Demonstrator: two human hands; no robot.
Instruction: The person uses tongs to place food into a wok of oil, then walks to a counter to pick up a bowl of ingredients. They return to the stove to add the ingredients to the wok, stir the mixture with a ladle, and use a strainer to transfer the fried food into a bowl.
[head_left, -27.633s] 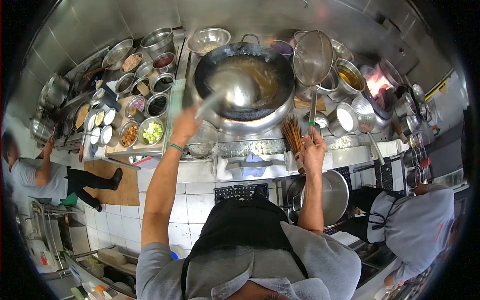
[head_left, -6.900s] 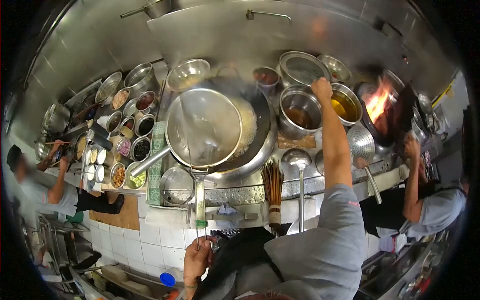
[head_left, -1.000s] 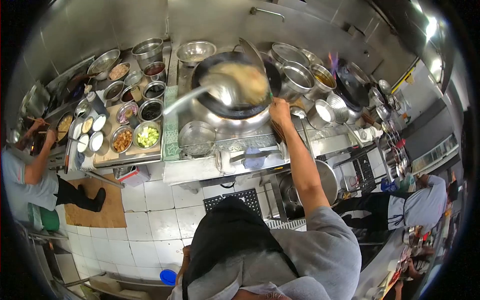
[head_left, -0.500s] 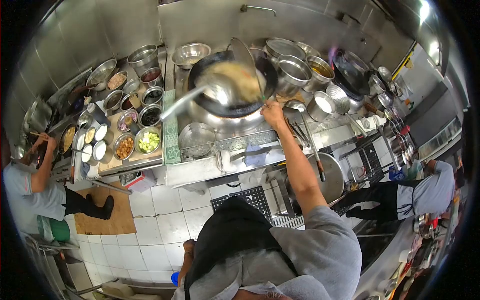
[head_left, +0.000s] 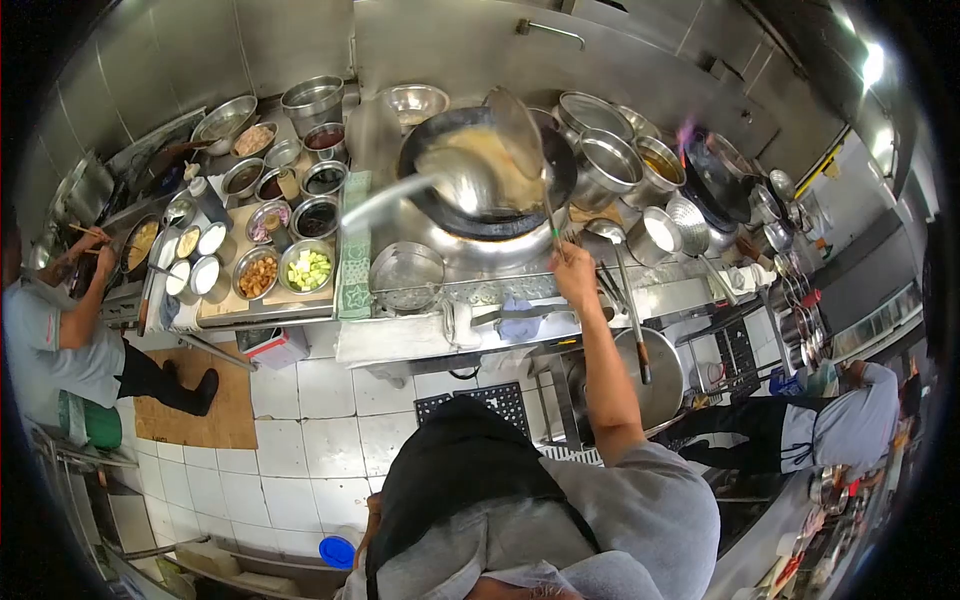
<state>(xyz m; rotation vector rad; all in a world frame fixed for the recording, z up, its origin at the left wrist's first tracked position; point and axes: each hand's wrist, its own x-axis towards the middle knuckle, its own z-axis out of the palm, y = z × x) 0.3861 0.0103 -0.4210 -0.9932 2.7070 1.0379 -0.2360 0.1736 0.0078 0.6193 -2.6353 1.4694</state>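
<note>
My right hand [head_left: 573, 275] is closed around the thin handle of a round strainer [head_left: 515, 138], whose disc stands tilted over the right side of the black wok [head_left: 420, 205]. Pale yellowish, cloudy liquid [head_left: 487, 143] fills the wok. A large metal ladle [head_left: 470, 183] looks blurred above the liquid; its long handle points left toward a green patterned cloth [head_left: 354, 262], and no hand grips it. My left hand [head_left: 375, 503] hangs low beside my apron, mostly hidden, so its fingers do not show.
On the left stand bowls of green cubes [head_left: 306, 268] and browned cubes [head_left: 256, 273]. Steel pots [head_left: 608, 165], a skimmer [head_left: 688, 222] and another ladle [head_left: 605, 231] crowd the right. One co-worker [head_left: 75, 335] works at far left, another person [head_left: 845, 415] at right.
My right hand has drawn back toward me and slightly right, still gripping the strainer handle. The whole view has shifted a little, and my left hand shows less.
</note>
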